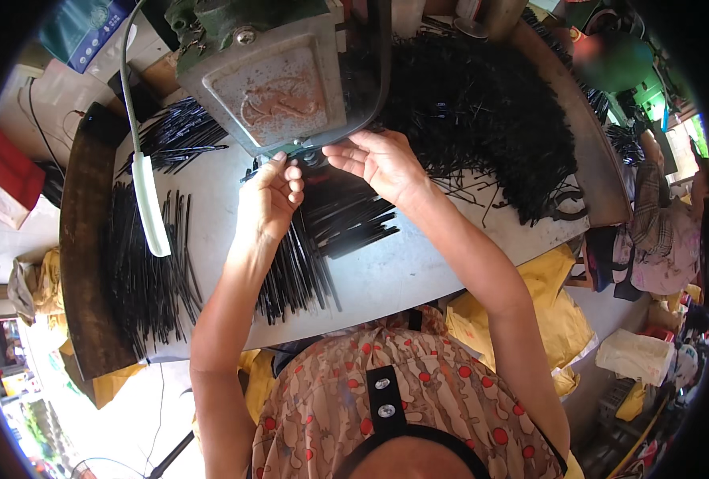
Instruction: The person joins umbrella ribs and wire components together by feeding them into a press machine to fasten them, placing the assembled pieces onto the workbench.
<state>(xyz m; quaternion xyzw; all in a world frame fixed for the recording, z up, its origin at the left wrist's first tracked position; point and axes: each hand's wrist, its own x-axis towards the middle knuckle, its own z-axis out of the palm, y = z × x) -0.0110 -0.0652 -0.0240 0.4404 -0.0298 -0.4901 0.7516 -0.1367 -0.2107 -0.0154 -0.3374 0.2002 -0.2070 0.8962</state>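
Note:
My left hand (pixel 269 199) is closed in a pinch just under the lower edge of a grey-green metal machine head (pixel 278 88) with a rusty raised emblem. What its fingertips hold, if anything, is hidden; a small dark piece shows beside them. My right hand (pixel 386 166) is on the other side of the machine's lower edge, its fingers stretched toward the left hand with nothing visible in them. Beneath my hands lie thin black rods, one bundle (pixel 294 271) pointing toward me and another bundle (pixel 354 219) slanting to the right. A dark round machine part (pixel 313 156) sits between the hands.
A large heap of black pieces (pixel 482 120) covers the right of the metal table (pixel 418 275). More rods (pixel 151 271) lie at the left, inside a curved raised rim (pixel 91 239). A white-sleeved cable (pixel 151 207) hangs there. Yellow sacks (pixel 538 311) lie below the table's right edge. Another person (pixel 649 215) is at far right.

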